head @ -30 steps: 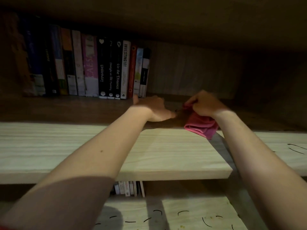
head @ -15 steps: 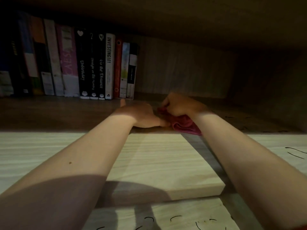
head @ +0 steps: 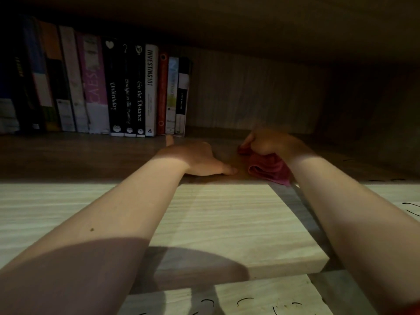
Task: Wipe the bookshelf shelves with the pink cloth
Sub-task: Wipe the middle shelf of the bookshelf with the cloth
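Note:
Both my arms reach into a light wood bookshelf shelf (head: 68, 208). My right hand (head: 270, 144) grips the bunched pink cloth (head: 269, 169) and holds it down on the shaded back part of the shelf. My left hand (head: 200, 160) lies flat on the shelf just left of the cloth, fingers straight, thumb pointing toward the books. A small gap separates its fingertips from the cloth.
A row of upright books (head: 127, 92) fills the back left of the shelf. The shelf's back panel (head: 250, 92) and dark right side wall (head: 375, 105) close it in. The shelf above hangs low. A lower shelf (head: 250, 298) with black pen marks shows below.
The right hand with the cloth has slid slightly right, opening a gap from the left hand. The view has moved closer and lower into the shelf.

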Tool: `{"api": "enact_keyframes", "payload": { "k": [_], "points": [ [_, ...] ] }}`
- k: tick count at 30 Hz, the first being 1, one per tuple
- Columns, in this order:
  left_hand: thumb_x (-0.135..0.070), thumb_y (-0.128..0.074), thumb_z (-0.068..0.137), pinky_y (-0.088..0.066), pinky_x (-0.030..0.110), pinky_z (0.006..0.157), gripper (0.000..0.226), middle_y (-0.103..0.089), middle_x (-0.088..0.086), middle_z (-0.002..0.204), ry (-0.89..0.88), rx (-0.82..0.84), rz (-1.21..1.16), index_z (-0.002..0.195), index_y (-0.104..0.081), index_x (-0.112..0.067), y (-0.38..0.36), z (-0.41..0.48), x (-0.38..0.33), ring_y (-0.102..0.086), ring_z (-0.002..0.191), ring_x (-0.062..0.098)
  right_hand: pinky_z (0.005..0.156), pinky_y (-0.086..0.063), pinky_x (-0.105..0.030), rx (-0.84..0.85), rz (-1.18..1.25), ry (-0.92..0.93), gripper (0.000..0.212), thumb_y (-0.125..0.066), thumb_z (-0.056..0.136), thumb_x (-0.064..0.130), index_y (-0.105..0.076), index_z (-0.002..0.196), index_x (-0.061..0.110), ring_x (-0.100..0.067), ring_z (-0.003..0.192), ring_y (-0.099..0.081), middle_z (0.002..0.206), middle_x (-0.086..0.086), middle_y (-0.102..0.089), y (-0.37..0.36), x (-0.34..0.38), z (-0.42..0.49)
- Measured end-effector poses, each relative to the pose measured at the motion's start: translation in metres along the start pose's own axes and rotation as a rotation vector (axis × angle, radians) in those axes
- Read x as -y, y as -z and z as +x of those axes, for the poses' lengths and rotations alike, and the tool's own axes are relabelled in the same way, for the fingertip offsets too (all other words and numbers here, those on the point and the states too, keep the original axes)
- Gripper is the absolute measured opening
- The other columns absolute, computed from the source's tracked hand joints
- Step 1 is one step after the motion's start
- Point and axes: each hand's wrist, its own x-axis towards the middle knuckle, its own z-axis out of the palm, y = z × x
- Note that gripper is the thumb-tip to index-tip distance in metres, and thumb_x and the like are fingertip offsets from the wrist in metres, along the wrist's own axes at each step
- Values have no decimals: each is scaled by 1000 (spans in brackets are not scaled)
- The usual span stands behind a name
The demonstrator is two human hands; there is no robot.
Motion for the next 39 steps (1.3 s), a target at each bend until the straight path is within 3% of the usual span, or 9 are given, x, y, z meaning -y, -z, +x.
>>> {"api": "enact_keyframes", "payload": {
  "k": [6, 11, 16, 18, 22, 28, 32, 36, 39],
  "points": [
    [-80, -36, 76, -19, 53, 108, 76, -45, 1, 142, -24, 10, 20, 135, -45, -34, 3, -2, 4, -39, 129, 26, 81, -41, -18, 47, 46, 156, 39, -43, 91, -4, -66, 118, 15, -11, 99, -56, 118, 0, -64, -7, 19, -8],
    [-38, -34, 99, -1, 47, 112, 37, -38, -3, 147, 6, -189, -156, 134, -46, -34, 17, -30, 21, -28, 137, 22, 90, -37, -18, -9, 24, 169, 42, -43, 90, -5, -64, 121, 14, -17, 117, -54, 127, -2, -61, -12, 17, -4],
    [-11, -35, 92, 0, 54, 116, 46, -44, 3, 140, 173, -309, -126, 132, -48, -29, 0, -74, 37, -36, 132, 22, 89, -34, -12, -38, 17, 274, 43, -43, 89, -6, -64, 121, 15, -15, 118, -53, 128, -1, -60, -21, 36, -16],
    [-9, -34, 92, 6, 54, 114, 48, -43, 5, 142, 213, -293, -142, 135, -46, -28, -6, -81, 36, -34, 134, 24, 92, -32, -12, -18, 43, 373, 43, -43, 91, -5, -65, 120, 18, -15, 119, -52, 129, 1, -59, -28, 55, -27],
    [-24, -42, 95, -13, 49, 113, 30, -56, 2, 130, 189, -400, -140, 117, -61, -32, 2, -73, 46, -48, 121, 23, 107, -30, -22, 56, 85, 553, 46, -40, 92, -6, -64, 119, 22, -15, 119, -49, 131, -1, -55, -32, 75, -61],
    [-17, -42, 91, -10, 43, 110, 33, -58, -2, 127, 155, -505, -123, 114, -62, -32, 3, -72, 48, -47, 121, 21, 85, -22, 6, 52, 219, 744, 49, -44, 87, -12, -69, 110, 23, 26, 96, -38, 111, 19, -54, -27, 53, -145],
    [-9, -42, 88, -9, 41, 113, 38, -56, 0, 130, 95, -568, -261, 111, -61, -33, 1, -90, 41, -44, 125, 22, 87, -31, 0, 149, 287, 645, 51, -45, 85, -13, -71, 101, 27, 16, 100, -48, 108, 22, -57, -12, 42, -160],
    [-14, -39, 96, -9, 46, 114, 33, -57, -4, 128, -5, -635, -377, 114, -62, -29, -16, -121, 18, -41, 128, 17, 103, -40, -27, -31, 229, 502, 46, -43, 87, -9, -71, 105, 23, -3, 107, -51, 115, 8, -58, -23, 53, -153],
    [-10, -38, 94, -24, 44, 113, 37, -58, -3, 129, -29, -656, -489, 114, -63, -29, -13, -138, 12, -45, 127, 18, 98, -37, -13, -10, 237, 559, 44, -43, 86, -10, -71, 106, 17, 6, 104, -50, 113, 8, -59, -25, 57, -175]
  ]
}}
